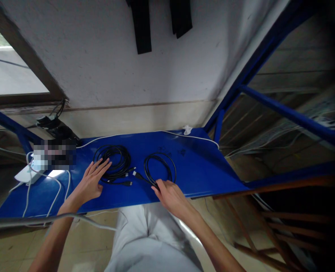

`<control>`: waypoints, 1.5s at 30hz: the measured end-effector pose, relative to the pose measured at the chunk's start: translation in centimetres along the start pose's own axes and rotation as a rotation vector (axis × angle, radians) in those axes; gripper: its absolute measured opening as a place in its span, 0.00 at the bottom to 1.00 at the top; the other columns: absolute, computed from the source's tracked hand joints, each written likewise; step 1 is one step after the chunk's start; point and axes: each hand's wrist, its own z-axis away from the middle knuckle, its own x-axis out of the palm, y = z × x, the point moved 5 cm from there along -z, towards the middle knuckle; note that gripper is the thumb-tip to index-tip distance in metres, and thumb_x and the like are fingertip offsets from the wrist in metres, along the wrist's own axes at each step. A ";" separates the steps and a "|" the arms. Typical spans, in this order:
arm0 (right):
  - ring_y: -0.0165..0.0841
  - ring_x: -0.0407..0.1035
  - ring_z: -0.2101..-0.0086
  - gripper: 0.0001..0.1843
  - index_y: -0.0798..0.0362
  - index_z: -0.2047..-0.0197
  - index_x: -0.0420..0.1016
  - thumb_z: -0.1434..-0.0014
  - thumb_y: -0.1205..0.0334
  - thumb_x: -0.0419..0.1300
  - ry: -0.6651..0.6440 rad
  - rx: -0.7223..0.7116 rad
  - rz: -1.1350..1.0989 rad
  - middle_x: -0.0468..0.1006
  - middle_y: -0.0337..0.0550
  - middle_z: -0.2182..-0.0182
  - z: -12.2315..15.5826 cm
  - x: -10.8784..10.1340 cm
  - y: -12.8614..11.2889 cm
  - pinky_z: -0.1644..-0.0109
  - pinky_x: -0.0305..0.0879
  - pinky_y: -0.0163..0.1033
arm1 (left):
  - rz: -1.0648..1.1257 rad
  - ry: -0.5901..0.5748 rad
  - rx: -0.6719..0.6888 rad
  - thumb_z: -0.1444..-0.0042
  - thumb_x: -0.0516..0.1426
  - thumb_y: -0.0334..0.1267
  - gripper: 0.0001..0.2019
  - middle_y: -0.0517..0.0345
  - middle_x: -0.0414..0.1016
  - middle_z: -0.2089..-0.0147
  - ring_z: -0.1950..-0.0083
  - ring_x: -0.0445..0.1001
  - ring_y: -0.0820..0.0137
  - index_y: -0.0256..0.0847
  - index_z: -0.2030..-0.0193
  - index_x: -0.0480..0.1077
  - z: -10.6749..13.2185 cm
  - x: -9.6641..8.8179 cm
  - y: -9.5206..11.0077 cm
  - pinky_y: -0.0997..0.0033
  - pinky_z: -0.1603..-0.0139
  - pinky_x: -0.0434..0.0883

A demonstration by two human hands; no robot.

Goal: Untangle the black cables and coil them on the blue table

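Two coils of black cable lie on a blue shelf (201,166). My left hand (91,182) is open, its fingers stretched flat, with the fingertips on the left edge of the larger coil (112,161). My right hand (169,193) is closed in a pinch on the near edge of the smaller coil (160,168). The loose plug ends (129,177) of both cables lie between the two coils.
A white cable (145,133) runs along the shelf's back edge by the wall. A white power strip (28,173) with white leads sits at the left end. Blue frame bars (286,111) rise at the right. Wooden slats (281,217) stand lower right.
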 end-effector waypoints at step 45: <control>0.40 0.72 0.54 0.20 0.55 0.46 0.74 0.22 0.45 0.56 -0.150 -0.496 0.042 0.81 0.47 0.58 -9.6 6.1 -5.3 0.41 0.63 0.51 | 0.302 0.139 0.050 0.32 0.62 0.43 0.18 0.46 0.80 0.40 0.33 0.74 0.54 0.45 0.38 0.75 0.0 1.4 6.2 0.41 0.26 0.67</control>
